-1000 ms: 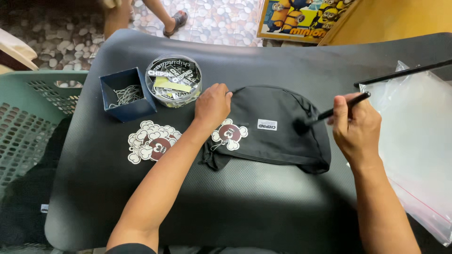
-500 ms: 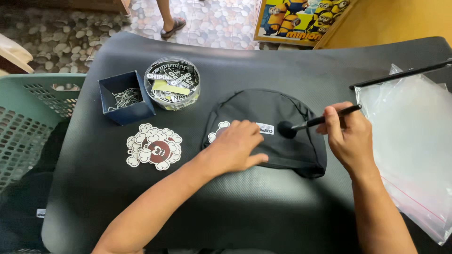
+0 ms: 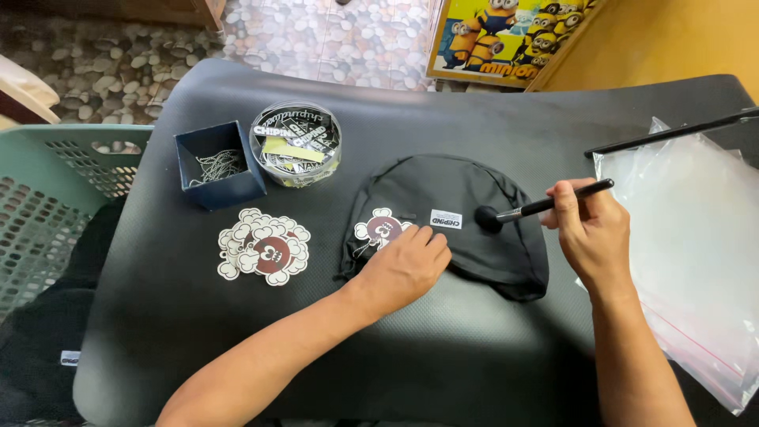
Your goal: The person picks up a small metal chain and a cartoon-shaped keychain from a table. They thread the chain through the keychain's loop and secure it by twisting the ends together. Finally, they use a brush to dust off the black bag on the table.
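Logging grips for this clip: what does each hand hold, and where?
Right hand grips a thin black brush mid-handle. Left hand holds nothing, resting flat on the black fabric cap.

Your left hand (image 3: 403, 269) and right hand (image 3: 589, 233) are both bare, with no gloves, rings, watch or bracelet on them. Your forearms are uncovered right down to the frame's lower edge; no sleeve shows. Your fingers (image 3: 431, 241) have short, plain nails.

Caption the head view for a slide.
Left hand presses a black beanie flat on the dark table while the right hand touches a brush to it.
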